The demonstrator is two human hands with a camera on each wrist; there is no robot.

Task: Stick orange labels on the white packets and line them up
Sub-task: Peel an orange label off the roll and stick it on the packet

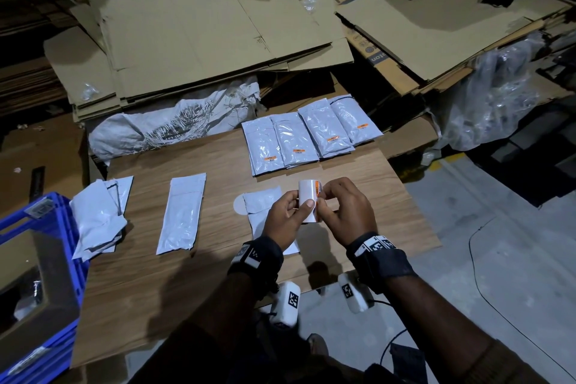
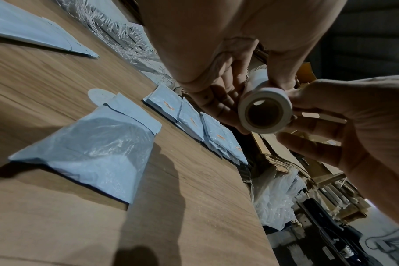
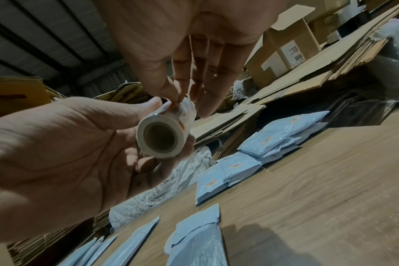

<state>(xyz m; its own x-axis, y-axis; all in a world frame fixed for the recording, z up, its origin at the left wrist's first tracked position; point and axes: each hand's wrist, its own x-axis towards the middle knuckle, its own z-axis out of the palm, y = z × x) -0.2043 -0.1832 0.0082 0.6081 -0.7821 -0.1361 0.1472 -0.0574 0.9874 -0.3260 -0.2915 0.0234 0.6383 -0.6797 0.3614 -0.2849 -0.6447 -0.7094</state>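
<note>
Left hand: the left hand (image 1: pixel 285 218) grasps the label roll (image 1: pixel 308 201), thumb across its front and fingers curled behind, holding it above the near part of the board (image 1: pixel 389 196).
Right hand: the right hand (image 1: pixel 346 212) pinches at the roll's right edge, where an orange label (image 1: pixel 317 188) shows; thumb and forefinger meet on that edge.
Labelled packets: four white packets (image 1: pixel 296 143) lie in an overlapping row at the far right of the board, each with a small orange label near its near end.
Unlabelled packets: one packet (image 1: pixel 182 212) lies flat alone left of centre; another (image 1: pixel 258 206) lies just under the left hand, its flap open, partly hidden by both hands and the roll.
Loose pile: a heap of white packets (image 1: pixel 99 215) sits at the board's left edge, beside a blue crate (image 1: pixel 62 227).
Surroundings: a woven sack (image 1: pixel 174 125) lies beyond the board; flattened cardboard (image 1: pixel 202 25) is stacked behind it; crumpled clear plastic (image 1: pixel 492 103) sits to the right.
Left wrist view: the roll's (image 2: pixel 264 112) hollow core faces the camera, the left hand's fingers (image 2: pixel 226 100) behind it and the right hand (image 2: pixel 353 135) closing from the right; the orange label is not visible here.
Right wrist view: an orange strip (image 3: pixel 182 126) shows on the roll's (image 3: pixel 162 136) side, and the right fingertips (image 3: pixel 171 90) nip a lifted edge at its top, a detail the head view blurs.
</note>
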